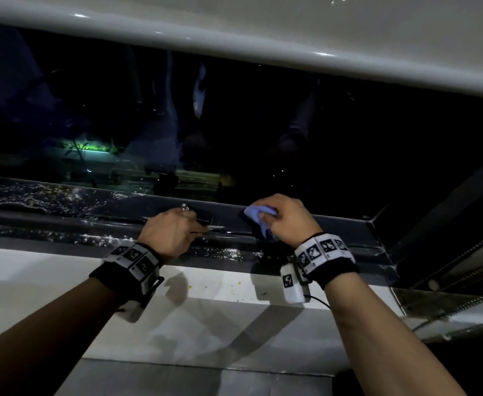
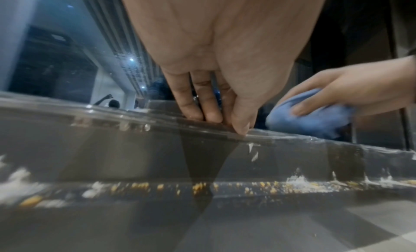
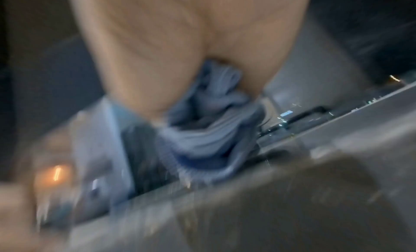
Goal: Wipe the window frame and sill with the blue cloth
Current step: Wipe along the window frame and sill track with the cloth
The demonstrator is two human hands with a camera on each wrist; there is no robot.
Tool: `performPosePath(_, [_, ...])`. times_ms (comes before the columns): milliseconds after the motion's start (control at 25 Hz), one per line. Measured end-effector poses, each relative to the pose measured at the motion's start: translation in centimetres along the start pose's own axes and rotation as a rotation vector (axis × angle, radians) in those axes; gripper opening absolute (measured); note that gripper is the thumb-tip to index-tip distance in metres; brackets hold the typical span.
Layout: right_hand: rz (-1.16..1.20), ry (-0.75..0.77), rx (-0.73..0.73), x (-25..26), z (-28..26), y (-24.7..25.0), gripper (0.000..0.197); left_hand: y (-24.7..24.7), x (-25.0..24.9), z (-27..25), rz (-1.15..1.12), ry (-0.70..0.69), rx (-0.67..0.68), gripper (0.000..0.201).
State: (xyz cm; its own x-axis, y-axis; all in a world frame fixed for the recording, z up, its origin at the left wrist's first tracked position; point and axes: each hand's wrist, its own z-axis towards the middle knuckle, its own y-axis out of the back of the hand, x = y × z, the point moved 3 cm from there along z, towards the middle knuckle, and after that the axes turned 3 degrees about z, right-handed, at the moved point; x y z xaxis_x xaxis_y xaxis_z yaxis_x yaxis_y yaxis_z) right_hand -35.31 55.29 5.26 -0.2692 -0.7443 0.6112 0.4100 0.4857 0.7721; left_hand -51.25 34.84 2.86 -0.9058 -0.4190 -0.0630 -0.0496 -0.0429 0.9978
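Note:
The dark window frame (image 1: 63, 215) runs across the head view, with the white sill (image 1: 48, 281) below it. My right hand (image 1: 274, 217) grips the bunched blue cloth (image 1: 253, 212) and presses it onto the frame's upper rail. The left wrist view shows the cloth (image 2: 315, 120) under my right hand's fingers (image 2: 301, 110). The right wrist view is blurred, with the cloth (image 3: 202, 136) hanging from my palm onto the rail. My left hand (image 1: 197, 222) rests just to the left, its straight fingers (image 2: 193, 106) and thumb pressing on the rail's edge (image 2: 112, 117).
White dust and yellow crumbs (image 2: 202, 185) lie along the frame's lower track, and a few specks (image 1: 206, 287) sit on the sill. A small metal latch (image 1: 185, 207) stands by my left fingers. A beaded chain (image 1: 460, 307) hangs at the right. Dark glass (image 1: 234, 124) is behind.

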Motion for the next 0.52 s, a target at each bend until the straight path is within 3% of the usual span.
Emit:
performPosePath(80, [-0.305,-0.095,-0.13,0.4,1.0,-1.6,0.026,-0.3,0.3,-0.4,-0.029,0.011,-0.018,0.031])
performPosePath(160, [-0.403,-0.055,-0.047,2.7,1.7,-5.4,0.028,-0.6,0.9,-0.8,-0.089,0.004,-0.057,0.029])
performPosePath(280, [-0.151,0.182,0.227,4.5,1.9,-5.6,0.028,-1.3,2.5,-1.1,-0.18,-0.02,-0.109,0.027])
performPosePath(360, [-0.062,0.1,0.319,3.5,3.1,-3.0,0.024,-1.2,3.6,-1.3,-0.179,0.035,-0.092,0.03])
performPosePath(440, [-0.16,-0.046,0.143,2.1,3.7,-2.0,0.021,-0.9,4.1,-1.4,-0.142,0.074,-0.06,0.026])
performPosePath(520, [-0.358,-0.025,-0.005,2.1,3.5,-4.7,0.021,-0.5,4.1,-1.2,-0.091,0.104,-0.02,0.024])
